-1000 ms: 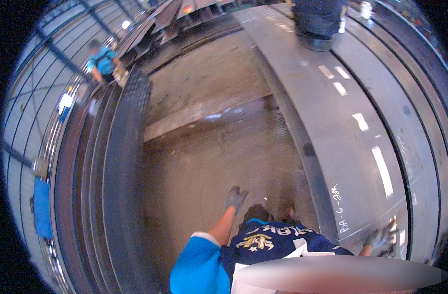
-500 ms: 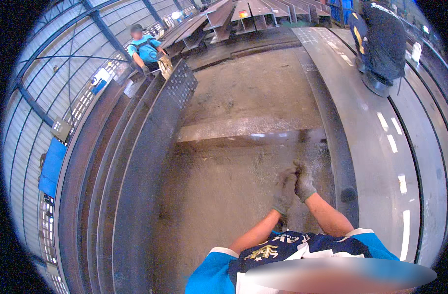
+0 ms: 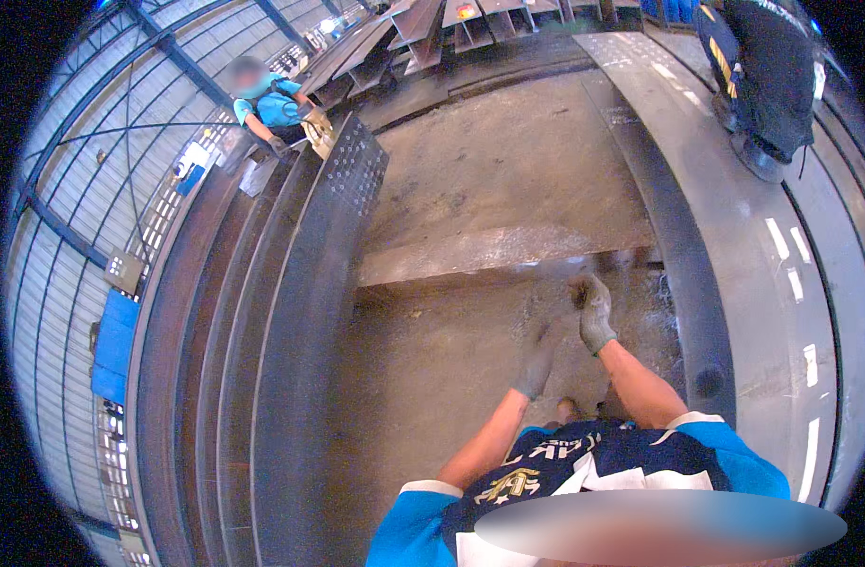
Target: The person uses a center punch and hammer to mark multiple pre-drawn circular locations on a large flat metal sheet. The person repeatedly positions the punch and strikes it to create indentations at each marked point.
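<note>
Both my hands wear grey, dirt-darkened work gloves and are held out in front of me over the brown floor. My left hand (image 3: pixel 538 357) points forward, its fingers seemingly stretched out, though they blend into the ground behind. Close by on the right, my right hand (image 3: pixel 595 314) is bent inward at the wrist with curled fingers; whatever they may hold is hidden. The hands are apart. Beyond them a low steel crosspiece (image 3: pixel 508 253) spans the floor between the long beams.
Tall steel beams (image 3: pixel 305 274) stand along my left, the nearest with a hole-drilled end plate (image 3: pixel 355 170). A wide flat beam (image 3: pixel 763 312) runs along my right. A co-worker in blue (image 3: pixel 274 106) leans over the left beams; a dark-clothed person (image 3: pixel 763 85) is at far right. More beams (image 3: pixel 418 38) lie ahead.
My hands, close together before, have separated: the right moved forward and the left shifted slightly back. The view has turned a little, moving the beams rightward in the picture.
</note>
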`<state>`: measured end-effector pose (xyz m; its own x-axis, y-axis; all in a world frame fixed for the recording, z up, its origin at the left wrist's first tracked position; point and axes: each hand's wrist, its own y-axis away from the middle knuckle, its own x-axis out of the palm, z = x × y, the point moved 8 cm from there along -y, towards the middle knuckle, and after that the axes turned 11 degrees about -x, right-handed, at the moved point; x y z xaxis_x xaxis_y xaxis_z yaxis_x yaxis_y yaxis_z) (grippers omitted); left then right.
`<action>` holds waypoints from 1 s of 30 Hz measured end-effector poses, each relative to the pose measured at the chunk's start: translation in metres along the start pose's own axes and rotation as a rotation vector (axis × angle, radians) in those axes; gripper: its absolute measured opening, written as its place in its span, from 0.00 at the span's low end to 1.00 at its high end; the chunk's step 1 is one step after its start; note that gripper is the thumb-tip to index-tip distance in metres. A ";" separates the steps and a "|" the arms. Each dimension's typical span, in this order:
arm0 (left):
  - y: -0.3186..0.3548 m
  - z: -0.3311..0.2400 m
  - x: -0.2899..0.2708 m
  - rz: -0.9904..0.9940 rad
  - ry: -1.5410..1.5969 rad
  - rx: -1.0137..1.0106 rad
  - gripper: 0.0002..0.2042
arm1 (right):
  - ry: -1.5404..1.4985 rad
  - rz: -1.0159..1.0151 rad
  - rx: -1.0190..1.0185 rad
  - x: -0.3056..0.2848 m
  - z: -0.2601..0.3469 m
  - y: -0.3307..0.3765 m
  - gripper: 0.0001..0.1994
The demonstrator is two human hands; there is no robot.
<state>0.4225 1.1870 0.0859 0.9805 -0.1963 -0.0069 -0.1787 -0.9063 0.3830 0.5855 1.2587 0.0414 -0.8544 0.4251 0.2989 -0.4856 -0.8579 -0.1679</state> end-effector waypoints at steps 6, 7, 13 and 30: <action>-0.032 -0.011 0.010 0.075 -0.241 0.177 0.29 | 0.152 0.090 -0.190 0.035 0.010 -0.025 0.27; -0.034 -0.005 0.014 0.095 -0.231 0.139 0.29 | 0.017 0.037 -0.081 0.025 -0.005 -0.034 0.27; -0.051 -0.005 -0.042 -0.179 -0.082 -0.013 0.28 | 0.544 0.156 -0.268 0.068 -0.029 -0.078 0.24; -0.170 -0.072 0.041 0.196 -0.872 0.208 0.29 | 0.471 -0.005 0.046 -0.012 -0.216 -0.292 0.21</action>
<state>0.4988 1.3604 0.0872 0.5374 -0.4903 -0.6862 -0.4294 -0.8593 0.2777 0.6976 1.5669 -0.1156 -0.8483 0.5045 -0.1605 -0.4900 -0.8630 -0.1231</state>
